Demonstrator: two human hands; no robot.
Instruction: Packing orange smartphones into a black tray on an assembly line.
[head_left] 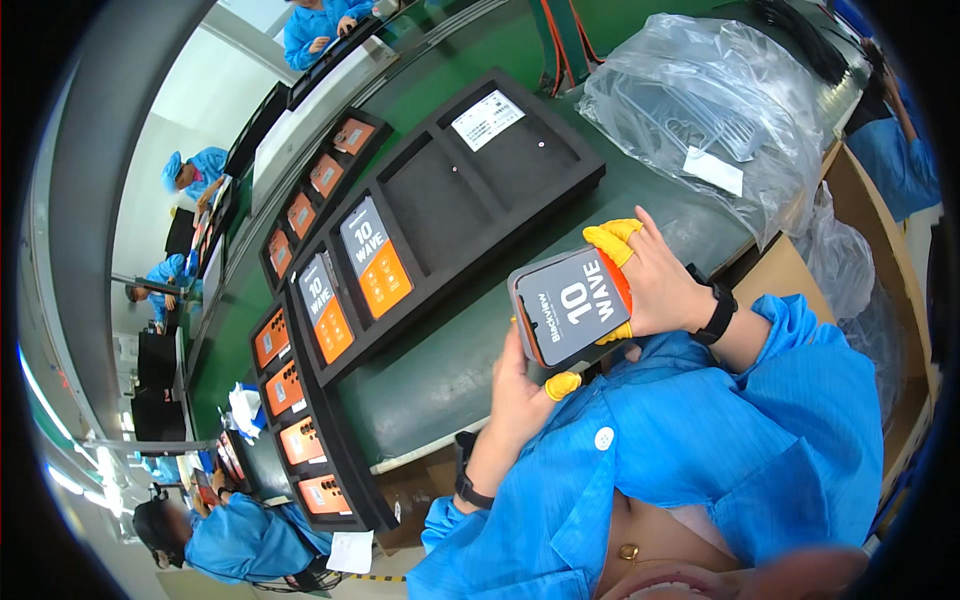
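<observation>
A smartphone (pixel 572 312) with a grey and orange printed film on its front is held up before my chest. My right hand (pixel 660 290) grips its right end, with yellow finger cots on some fingers. At its lower left corner my left hand (pixel 522 392) holds the edge, a yellow cot on the thumb; the fingers underneath are hidden. Beyond them lies a black foam tray (pixel 450 255). Two more phones with the same film, one (pixel 376 257) beside the other (pixel 325 307), rest in its left slots, while the slots to their right hold none.
More black trays carry orange phones (pixel 270 340) at the left. A clear plastic bag (pixel 700 110) lies on the green bench (pixel 450 385) at the far right. An open cardboard box (pixel 895 270) stands right of me. Co-workers in blue, one nearby (pixel 245 540), sit along the line.
</observation>
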